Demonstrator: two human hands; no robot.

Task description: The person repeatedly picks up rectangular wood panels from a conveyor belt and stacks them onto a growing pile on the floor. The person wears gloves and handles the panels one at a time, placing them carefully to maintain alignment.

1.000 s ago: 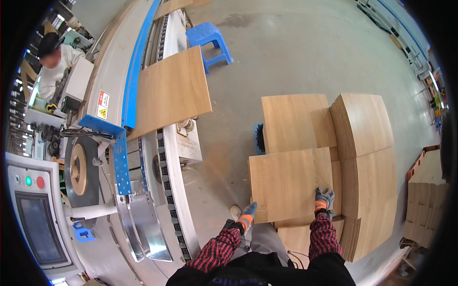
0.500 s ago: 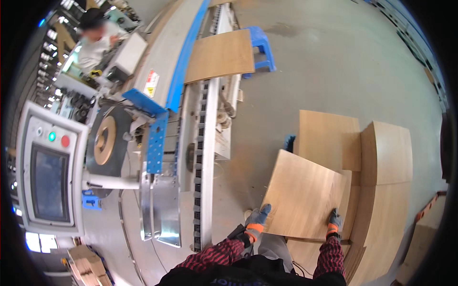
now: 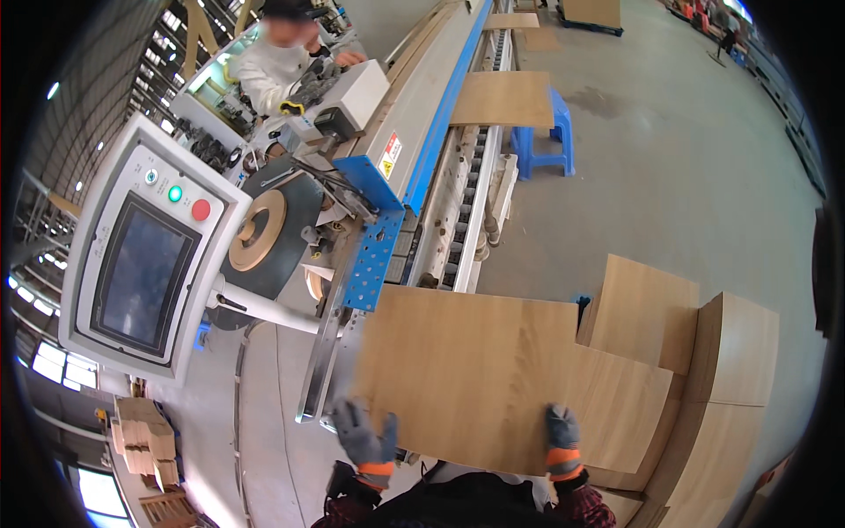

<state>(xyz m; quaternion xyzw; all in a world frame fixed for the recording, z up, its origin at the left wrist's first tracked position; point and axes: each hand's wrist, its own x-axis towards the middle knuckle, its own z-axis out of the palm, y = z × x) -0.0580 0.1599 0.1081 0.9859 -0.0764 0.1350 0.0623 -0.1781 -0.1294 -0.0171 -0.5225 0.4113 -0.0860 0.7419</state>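
A wood-grain panel (image 3: 466, 378) lies level in front of me, its far left part over the near end of the machine's rail (image 3: 466, 233). My left hand (image 3: 361, 440), in a grey glove with an orange cuff, is at the panel's near left corner. Its fingers are stretched out and apart, slightly blurred. My right hand (image 3: 562, 436), gloved alike, is closed on the panel's near right edge; its fingertips under the panel are hidden. Just right of this panel, partly covered by it, is a stack of similar panels (image 3: 620, 405).
More panel stacks (image 3: 739, 352) stand at the right. A control screen on an arm (image 3: 141, 273) juts in at the left, beside a perforated blue bracket (image 3: 370, 264). Farther along the rail lies another panel (image 3: 506, 99), near a blue stool (image 3: 550, 145). A person (image 3: 273, 66) works beyond the machine.
The panel has moved left from above the stack to the machine's near end, turning level. My left hand's fingers have spread. My view has swung left.
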